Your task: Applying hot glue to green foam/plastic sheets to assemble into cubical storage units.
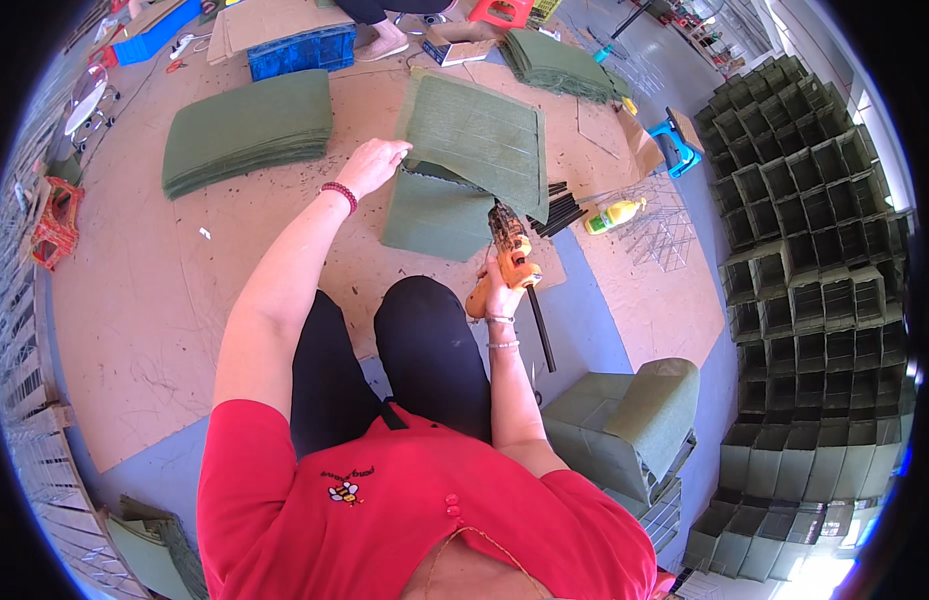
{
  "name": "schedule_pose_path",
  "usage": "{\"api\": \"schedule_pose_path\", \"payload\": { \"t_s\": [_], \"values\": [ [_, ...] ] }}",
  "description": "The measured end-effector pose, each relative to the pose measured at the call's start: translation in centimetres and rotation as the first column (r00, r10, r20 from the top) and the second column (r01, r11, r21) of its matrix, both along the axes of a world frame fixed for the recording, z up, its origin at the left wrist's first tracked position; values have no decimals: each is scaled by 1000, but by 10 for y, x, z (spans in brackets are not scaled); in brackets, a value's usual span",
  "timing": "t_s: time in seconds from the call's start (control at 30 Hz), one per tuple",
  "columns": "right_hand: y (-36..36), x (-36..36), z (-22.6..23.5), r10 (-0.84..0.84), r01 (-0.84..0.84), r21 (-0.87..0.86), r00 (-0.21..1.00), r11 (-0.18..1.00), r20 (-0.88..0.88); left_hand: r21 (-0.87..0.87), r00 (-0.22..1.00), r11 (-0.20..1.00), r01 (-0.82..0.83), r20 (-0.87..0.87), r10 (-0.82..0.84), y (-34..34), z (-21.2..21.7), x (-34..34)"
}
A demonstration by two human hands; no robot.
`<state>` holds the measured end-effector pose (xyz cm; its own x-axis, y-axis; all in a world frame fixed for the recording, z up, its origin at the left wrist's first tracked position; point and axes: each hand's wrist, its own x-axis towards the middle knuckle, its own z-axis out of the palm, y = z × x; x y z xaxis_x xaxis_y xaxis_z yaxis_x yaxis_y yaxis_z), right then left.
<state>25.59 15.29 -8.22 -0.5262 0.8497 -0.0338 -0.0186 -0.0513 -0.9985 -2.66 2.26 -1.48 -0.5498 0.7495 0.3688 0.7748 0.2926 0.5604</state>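
Note:
My right hand is wrapped round the handle of an orange glue gun, with a black glue stick sticking out of its back. The gun's dark, grimy nozzle touches or nearly touches the near edge of a green fabric sheet with a wire frame showing on it. My left hand pinches that sheet's near left corner and lifts it. Under the raised edge lies another green sheet. A dark line runs along the gap between them; I cannot tell what it is.
A stack of green sheets lies left, another at the far right. Black glue sticks and a yellow bottle lie right of the work, near wire grids. Green boxes are piled along the right. Another person's foot shows at the back.

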Motion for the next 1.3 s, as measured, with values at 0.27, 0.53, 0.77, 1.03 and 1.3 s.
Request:
{"api": "schedule_pose_path", "payload": {
  "t_s": [0.27, 0.53, 0.77, 1.03, 1.3],
  "values": [
    [-1, -3, 7, 15, -15, 19, 1000, 1000, 21, 9, 1000, 1000, -3, -12, 3, 2, 0, -1],
    [-2, -4, 8, 12, -12, 11, 1000, 1000, -18, -30, 1000, 999, -22, -12, 22, 3, 2, 2],
    [6, 2, 11, -24, 26, 42, 999, 999, -49, 2, 999, 1000, -24, -26, 24, 5, -6, -4],
    [20, 10, 15, -29, 31, 78, 999, 996, -34, 31, 984, 995, -98, -148, 102, 12, -2, 1],
    [44, 24, 15, -35, 36, 39, 999, 999, -27, 46, 976, 993, -109, -185, 115, 20, -7, -4]
  ]
}}
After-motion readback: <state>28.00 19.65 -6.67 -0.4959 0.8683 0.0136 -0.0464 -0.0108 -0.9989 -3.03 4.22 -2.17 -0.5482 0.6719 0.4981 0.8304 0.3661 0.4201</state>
